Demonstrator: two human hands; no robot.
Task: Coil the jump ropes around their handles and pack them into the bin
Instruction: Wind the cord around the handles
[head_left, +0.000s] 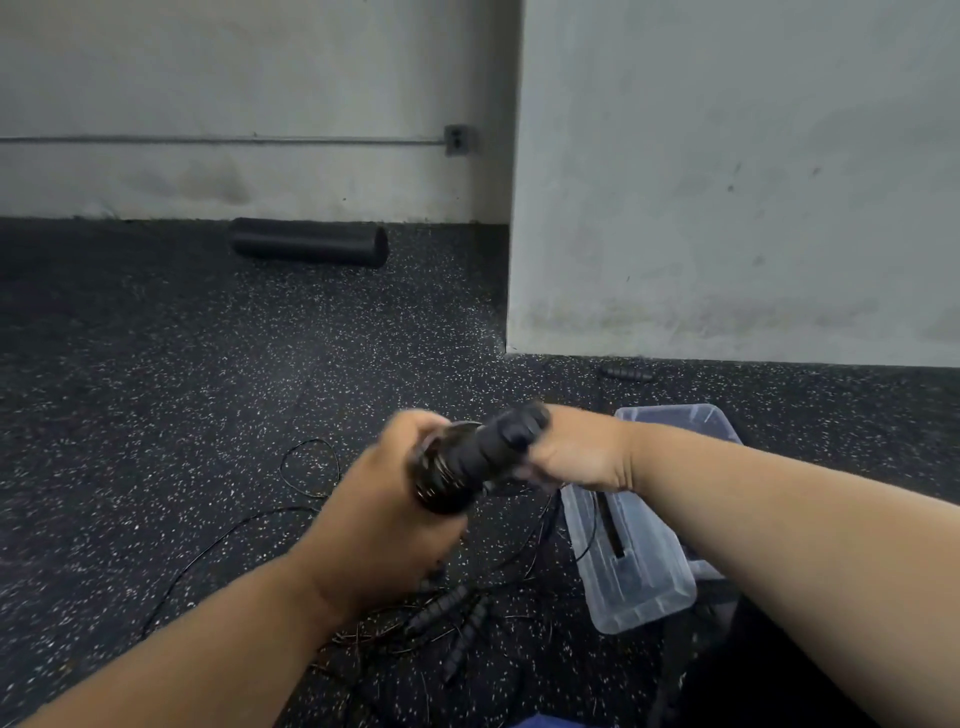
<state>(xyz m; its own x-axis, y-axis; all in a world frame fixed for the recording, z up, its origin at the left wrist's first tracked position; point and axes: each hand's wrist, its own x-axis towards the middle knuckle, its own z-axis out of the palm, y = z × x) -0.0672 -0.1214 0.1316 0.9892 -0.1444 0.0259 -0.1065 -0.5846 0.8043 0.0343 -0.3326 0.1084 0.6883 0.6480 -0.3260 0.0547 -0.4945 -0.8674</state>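
Speckled floor (156, 364), black ribbed handles (478, 457) blurred, partly wire-wrapped

2 hands, left hand (387, 512) and right hand (576, 452), share 1 bundle of handles (480, 460). Below the left hand lie 2 loose handles (452, 618) (cords tangled, uncountable); 1 clear bin (631, 587) under the right hand; 1 stray handle (626, 373) and 1 foam roller (309, 242) beyond.

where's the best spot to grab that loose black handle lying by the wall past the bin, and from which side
Grip the loose handle round the middle of its ribbed shaft, coming from above with fingers across its width. It lies flat on the floor, lengthwise along the wall and close to it, so the wall side probably leaves little room; the bin sits nearer.
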